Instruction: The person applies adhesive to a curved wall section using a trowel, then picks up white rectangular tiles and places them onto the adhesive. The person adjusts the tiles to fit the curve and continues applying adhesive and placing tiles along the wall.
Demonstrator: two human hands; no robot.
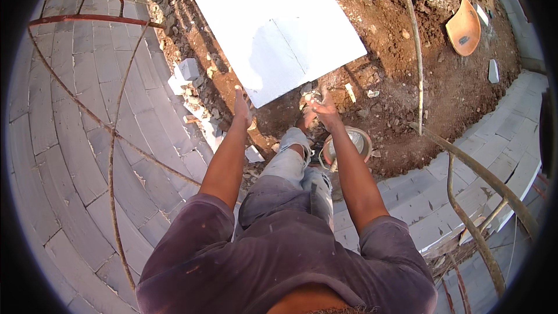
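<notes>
A large flat white board (285, 29) lies ahead of me over the dirt, with a dark line and a shadow across its near part. My left hand (241, 109) is by the board's near left corner, fingers stretched out and holding nothing. Below the board's near edge is my right hand (325, 111), its fingers apart and empty. Whether either hand touches the board I cannot tell. Partly behind my right forearm stands a round bucket (369, 144) with greyish material and a handle-like stick in it.
Grey block walls rise on the left (87, 139) and right (482, 157). Thin metal rods (111, 131) and a red bar frame (96, 18) cross the left; poles (491, 179) cross the right. An orange curved pan (465, 29) lies on rubble-strewn soil (401, 81).
</notes>
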